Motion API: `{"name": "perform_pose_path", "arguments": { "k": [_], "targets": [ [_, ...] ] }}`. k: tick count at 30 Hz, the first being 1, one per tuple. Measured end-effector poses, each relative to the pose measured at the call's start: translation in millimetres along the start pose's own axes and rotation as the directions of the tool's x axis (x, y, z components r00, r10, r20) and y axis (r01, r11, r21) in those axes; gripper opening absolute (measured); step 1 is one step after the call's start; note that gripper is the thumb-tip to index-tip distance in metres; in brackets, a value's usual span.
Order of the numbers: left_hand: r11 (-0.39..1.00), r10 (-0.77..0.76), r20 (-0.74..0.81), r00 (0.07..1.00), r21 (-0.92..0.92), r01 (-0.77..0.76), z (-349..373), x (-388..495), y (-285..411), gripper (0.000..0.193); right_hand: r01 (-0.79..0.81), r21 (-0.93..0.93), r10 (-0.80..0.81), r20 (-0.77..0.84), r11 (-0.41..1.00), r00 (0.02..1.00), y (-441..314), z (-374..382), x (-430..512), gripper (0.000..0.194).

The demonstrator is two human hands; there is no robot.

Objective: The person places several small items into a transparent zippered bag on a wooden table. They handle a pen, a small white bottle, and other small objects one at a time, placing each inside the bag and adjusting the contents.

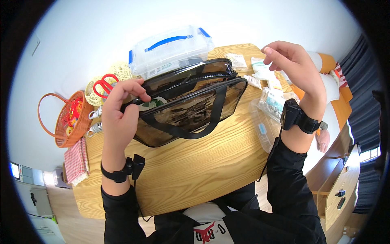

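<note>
A translucent black plastic handbag with black strap handles stands on the wooden table, its top apart. My left hand is at the bag's left end, fingertips at its upper edge; whether they pinch it is not plain. My right hand is raised at the right, fingers curled and holding nothing visible, above small packets. Behind the bag is a clear plastic storage box with a blue handle and blue latches. Red-handled scissors stand upright just beyond my left hand.
At the left are an orange woven basket with red wrapped items, a red checkered cloth, pale woven balls and bundled white cables. Right of the bag lie a clear plastic lid and a packet.
</note>
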State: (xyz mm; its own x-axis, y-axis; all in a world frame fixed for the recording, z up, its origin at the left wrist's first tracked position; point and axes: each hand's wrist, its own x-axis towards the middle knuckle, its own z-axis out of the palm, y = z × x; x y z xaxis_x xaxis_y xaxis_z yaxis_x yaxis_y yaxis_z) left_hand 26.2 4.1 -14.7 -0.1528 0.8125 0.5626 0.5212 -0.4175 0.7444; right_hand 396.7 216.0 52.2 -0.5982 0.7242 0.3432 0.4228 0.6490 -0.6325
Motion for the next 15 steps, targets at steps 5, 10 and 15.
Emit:
{"name": "perform_pose_path", "arguments": {
  "k": [5,10,15],
  "targets": [
    [1.0,-0.014,-0.01,1.0,-0.008,0.014,0,0,0,0.048,0.035,-0.03,-0.034,0.059,0.999,0.998,5,14,11,0.041],
    [1.0,-0.004,0.008,1.0,0.008,0.004,-2,0,-2,0.049,-0.035,-0.08,0.039,0.04,0.996,0.998,9,22,19,0.042],
    [1.0,0.01,0.013,1.0,0.004,-0.011,-2,0,-3,0.049,-0.078,-0.098,0.079,0.006,0.992,0.997,17,19,17,0.044]
  ]
}}
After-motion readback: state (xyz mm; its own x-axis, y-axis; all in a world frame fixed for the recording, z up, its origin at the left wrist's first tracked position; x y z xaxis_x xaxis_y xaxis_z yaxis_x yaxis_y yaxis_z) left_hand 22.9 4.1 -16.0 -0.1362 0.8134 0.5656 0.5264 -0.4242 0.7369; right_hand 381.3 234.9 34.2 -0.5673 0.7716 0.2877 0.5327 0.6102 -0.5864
